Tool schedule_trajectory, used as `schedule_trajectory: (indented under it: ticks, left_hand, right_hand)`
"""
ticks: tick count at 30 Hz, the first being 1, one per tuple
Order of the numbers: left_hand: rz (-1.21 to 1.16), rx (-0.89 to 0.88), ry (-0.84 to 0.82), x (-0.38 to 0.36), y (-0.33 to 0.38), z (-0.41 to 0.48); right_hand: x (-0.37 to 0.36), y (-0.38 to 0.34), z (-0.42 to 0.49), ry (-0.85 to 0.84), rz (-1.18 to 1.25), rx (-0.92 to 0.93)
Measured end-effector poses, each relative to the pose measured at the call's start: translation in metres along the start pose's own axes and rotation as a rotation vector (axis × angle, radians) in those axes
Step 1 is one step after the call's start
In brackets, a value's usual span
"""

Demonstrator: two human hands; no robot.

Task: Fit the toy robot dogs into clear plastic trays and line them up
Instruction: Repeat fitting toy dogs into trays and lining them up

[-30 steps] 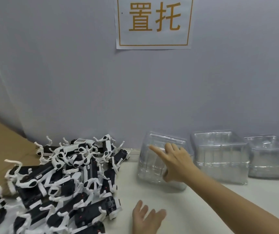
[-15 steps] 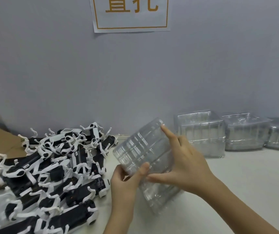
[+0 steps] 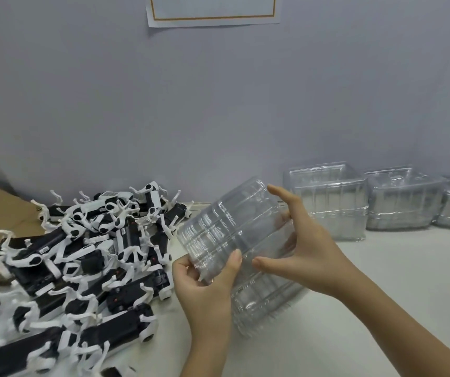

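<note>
**Fingers (image 3: pixel 234 261) grip a tilted tray stack, one tray about to come off**

Head view: left hand (image 3: pixel 204 287) pinches the near lower edge of the tray stack (image 3: pixel 232 235), thumb on top. Right hand (image 3: pixel 309 257) is wrapped round the stack's right side, index finger up at the top rim, thumb pressed on the front. Both hands hold it. The stack is tilted, its top leaning left toward the pile of toy dogs (image 3: pixel 82 257); can't tell whether its bottom end touches the tabletop (image 3: pixel 381 281).

The dogs lie in a loose tangled heap at left, none in a tray. Three more clear stacks (image 3: pixel 330 205) stand along the wall at right, well apart from the hands.

Step, as judged: separating a single tray, so the task is barely started. Next move needs the left pinch to peel one thin nested tray free while the right steadies the rest. Then set it flat and pick a dog.
</note>
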State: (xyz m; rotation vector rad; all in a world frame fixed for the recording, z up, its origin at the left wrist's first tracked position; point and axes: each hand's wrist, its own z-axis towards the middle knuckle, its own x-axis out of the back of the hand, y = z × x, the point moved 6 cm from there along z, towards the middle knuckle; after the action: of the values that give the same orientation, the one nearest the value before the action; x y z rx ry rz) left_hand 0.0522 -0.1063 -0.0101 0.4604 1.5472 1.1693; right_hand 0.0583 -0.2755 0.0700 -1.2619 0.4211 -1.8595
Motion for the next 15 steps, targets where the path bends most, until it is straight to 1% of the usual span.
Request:
schedule_trajectory:
  ticks: [3,5,8,12,14,15]
  left_hand:
    - [0.034,-0.018,-0.036,-0.002,0.000,0.000]
    - [0.029,-0.015,-0.040,-0.001,-0.002,0.001]
    - [0.045,0.014,-0.022,0.007,-0.004,0.005]
    - [0.015,0.127,0.092,0.041,-0.016,0.020]
    - [0.015,0.180,0.155,0.056,-0.023,0.026]
    - [0.052,0.191,0.157,0.058,-0.026,0.027]
  right_hand:
    - [-0.001,-0.001,-0.002,0.013,-0.019,0.023]
    - [0.002,0.003,-0.001,0.031,0.034,0.021]
    - [0.024,0.006,0.006,0.126,0.119,0.001]
    - [0.088,0.009,0.007,0.344,0.145,-0.002]
    - [0.110,0.011,0.001,0.378,0.168,-0.010]
    - [0.115,0.011,-0.003,0.381,0.175,-0.014]
